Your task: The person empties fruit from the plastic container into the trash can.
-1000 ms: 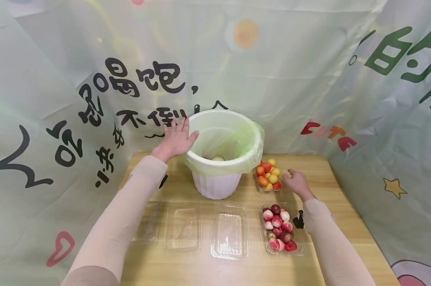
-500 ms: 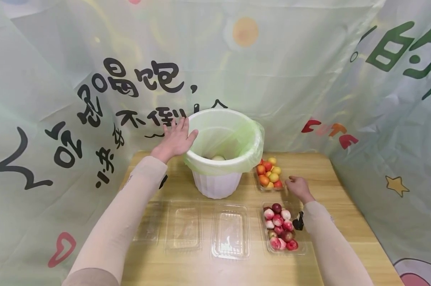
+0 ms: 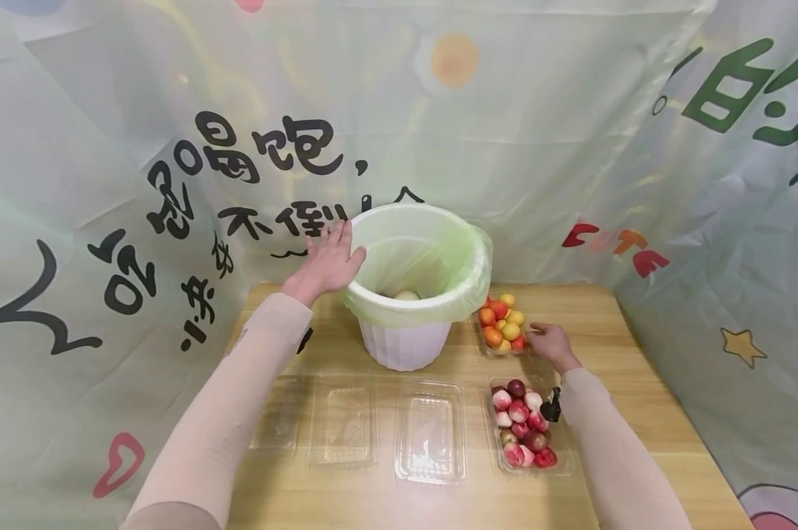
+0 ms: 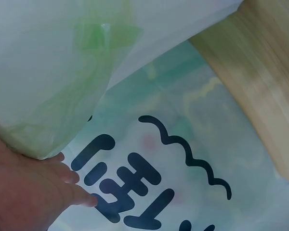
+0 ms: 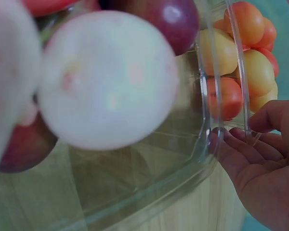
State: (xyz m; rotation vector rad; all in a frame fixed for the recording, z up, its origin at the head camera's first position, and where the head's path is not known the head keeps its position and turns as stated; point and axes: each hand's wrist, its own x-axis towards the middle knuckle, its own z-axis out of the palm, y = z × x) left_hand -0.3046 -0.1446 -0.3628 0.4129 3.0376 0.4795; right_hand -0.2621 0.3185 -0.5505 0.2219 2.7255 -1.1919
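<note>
A white bin (image 3: 405, 346) lined with a thin green bag (image 3: 448, 261) stands at the back of the table, a pale round thing (image 3: 406, 295) inside it. My left hand (image 3: 329, 261) rests on its left rim, fingers straight and spread; the left wrist view shows this hand (image 4: 36, 190) against the bag's edge. To the right, my right hand (image 3: 553, 346) pinches the near right corner of a clear plastic box (image 3: 498, 354) of small orange, yellow and red fruits (image 3: 501, 324). Thumb and fingers of that hand (image 5: 265, 163) meet at the box's rim in the right wrist view.
Nearer me is a second clear box (image 3: 559, 465) of dark red and pink-white round fruits (image 3: 521, 423), below my right wrist. Left of it three clear plastic containers, one of them (image 3: 430, 434) in the middle, lie in a row on the wooden table (image 3: 372, 504). Printed cloth (image 3: 538, 147) encloses the table.
My right hand has come down and inward to the corner of the box of orange and yellow fruits, its fingers closing on the rim. The left hand stays on the bin.
</note>
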